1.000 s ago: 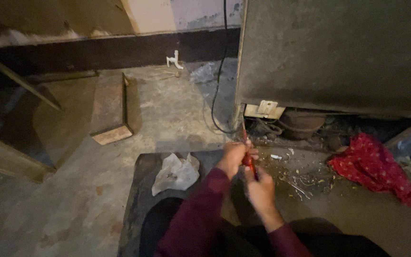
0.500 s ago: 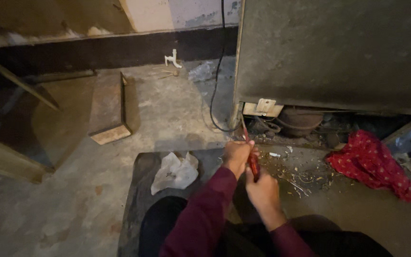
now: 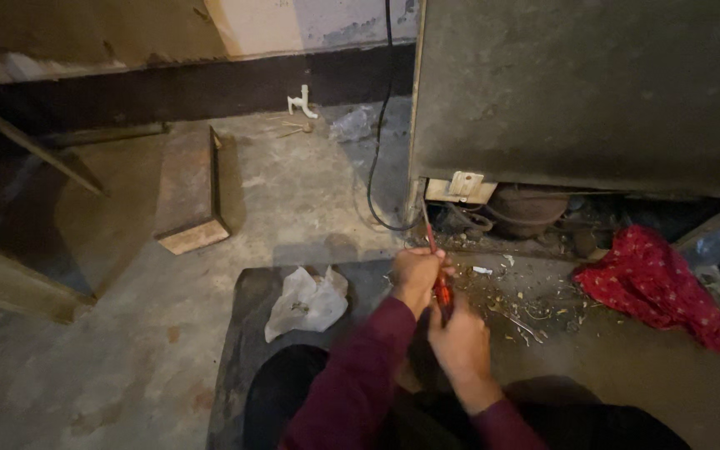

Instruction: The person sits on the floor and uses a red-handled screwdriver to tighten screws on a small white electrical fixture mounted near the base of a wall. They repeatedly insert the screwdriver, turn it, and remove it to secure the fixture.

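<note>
Sat on a dark mat (image 3: 247, 333) on the concrete floor (image 3: 127, 367), near the open base of a grey metal appliance (image 3: 585, 92). Left hand (image 3: 415, 275) closed around a thin wire (image 3: 429, 237) that ran up toward the appliance's lower left corner. Right hand (image 3: 460, 342) just nearer, wrapped tight on the red handle of a small tool (image 3: 442, 293); tool between the two hands, tip hidden, so kind of tool not clear. Both hands close together, almost touching, above the mat's far right edge.

No labels or signs readable. Crumpled white wrapper (image 3: 308, 302) on the mat, left of the hands. White bracket (image 3: 462, 185) under the appliance's left corner, dark round compressor (image 3: 529, 208) right of it. Red dotted cloth (image 3: 656, 283) bunched on the floor at the right. Wire scraps and debris (image 3: 527, 304) scattered between hands and cloth. Black cable (image 3: 377, 142) down the appliance's left edge. Flat brown block (image 3: 189, 187) far left, small white pipe fitting (image 3: 300, 102) by the dark wall base.

Open floor to the left and near left; right side crowded.
</note>
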